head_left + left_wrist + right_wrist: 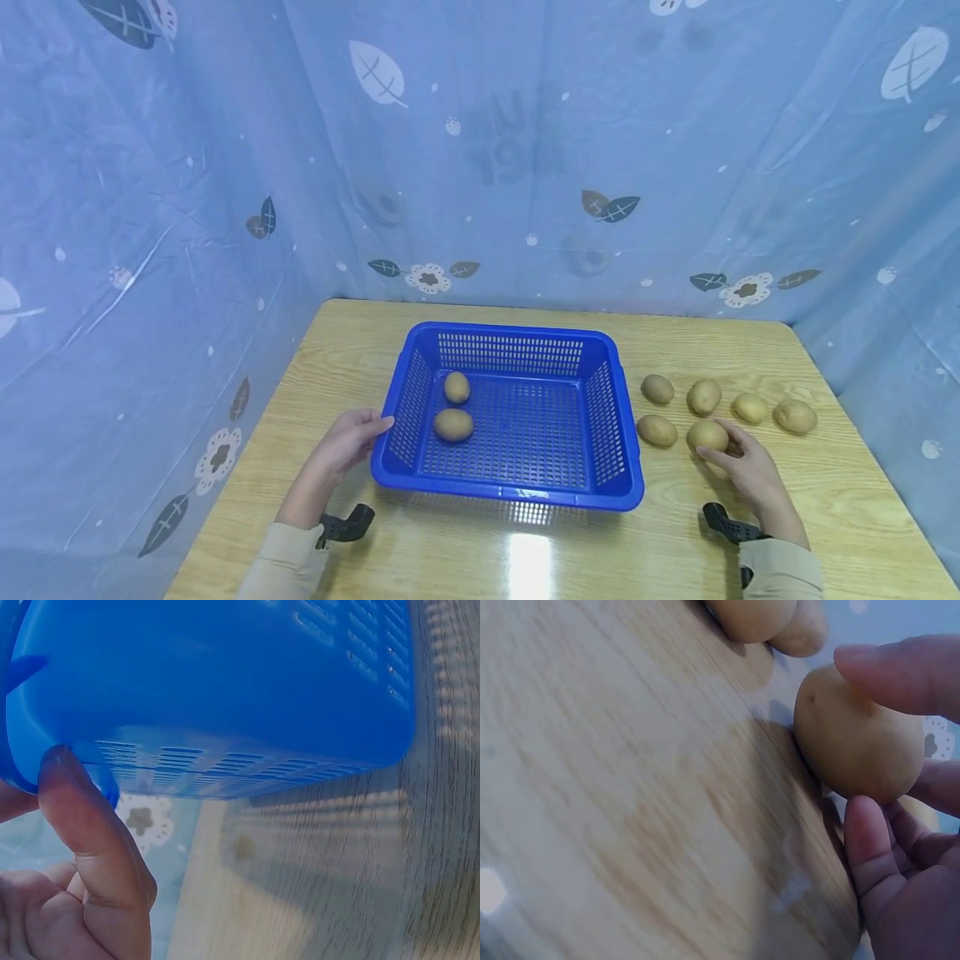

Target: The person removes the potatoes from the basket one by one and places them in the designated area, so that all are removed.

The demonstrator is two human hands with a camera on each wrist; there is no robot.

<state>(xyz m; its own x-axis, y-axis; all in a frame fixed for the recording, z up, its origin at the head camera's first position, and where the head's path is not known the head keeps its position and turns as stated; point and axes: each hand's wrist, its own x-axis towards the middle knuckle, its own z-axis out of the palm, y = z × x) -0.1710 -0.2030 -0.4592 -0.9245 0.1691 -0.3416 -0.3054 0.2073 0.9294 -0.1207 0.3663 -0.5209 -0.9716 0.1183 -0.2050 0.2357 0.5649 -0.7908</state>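
Observation:
A blue plastic basket (510, 502) with slotted walls stands on the table. Its left rim is gripped by my left hand (352, 437), and the left wrist view shows a digit (82, 802) pressed under the rim against the basket's outer side. Inside the basket, toward its left end, lie a smaller potato (457, 387) and a larger potato (453, 425). To the right of the basket, my right hand (753, 471) pinches a potato (707, 436) between thumb and fingers. In the right wrist view this potato (855, 742) is held close over the wood.
Around the right hand several potatoes lie loose on the wooden table (847, 500), among them a brownish one (657, 388) and one by the basket's wall (657, 431). A blue patterned curtain (480, 167) hangs behind the table and along both sides.

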